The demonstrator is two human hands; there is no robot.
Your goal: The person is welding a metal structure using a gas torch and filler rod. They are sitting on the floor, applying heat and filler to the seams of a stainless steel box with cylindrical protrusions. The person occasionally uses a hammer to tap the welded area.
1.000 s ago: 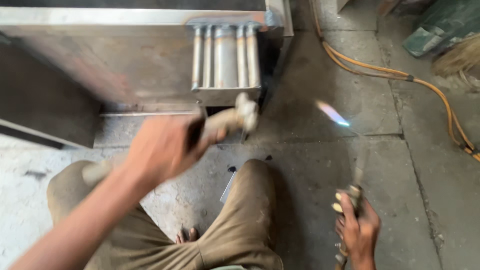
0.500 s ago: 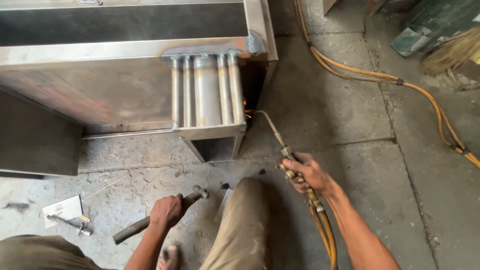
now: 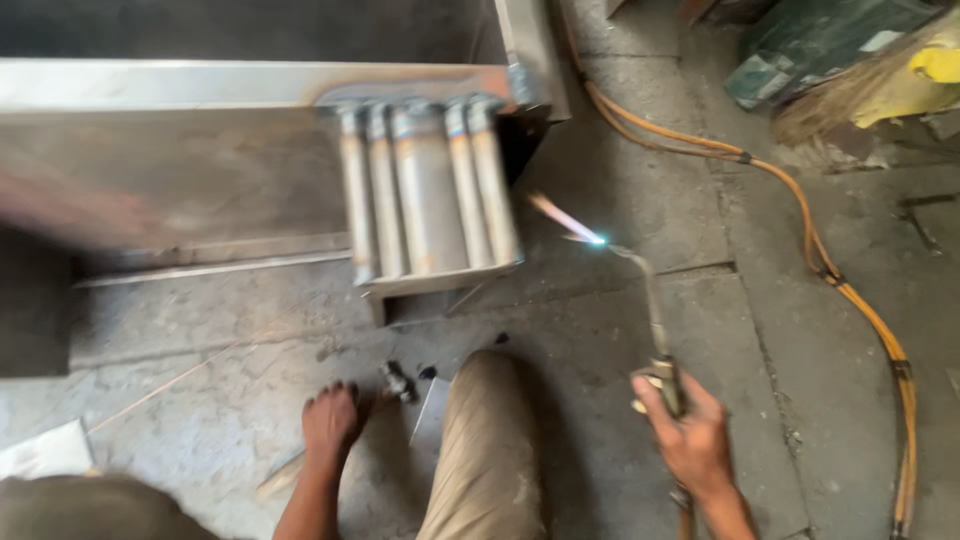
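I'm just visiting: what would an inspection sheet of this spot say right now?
Surface: rough grey concrete floor.
Job's things: lit gas torch, flame beside the metal tube bank on a steel frame.
Clutter: small metal fitting, white scrap.
Hands: right hand grips the torch; left hand on the floor by the fitting.
Cables: orange hose along the floor.
Surroundings: green crate, yellowish debris.

Khaki trousers (image 3: 485,450) dusty at the knee, bare forearms, no sleeves, no gloves
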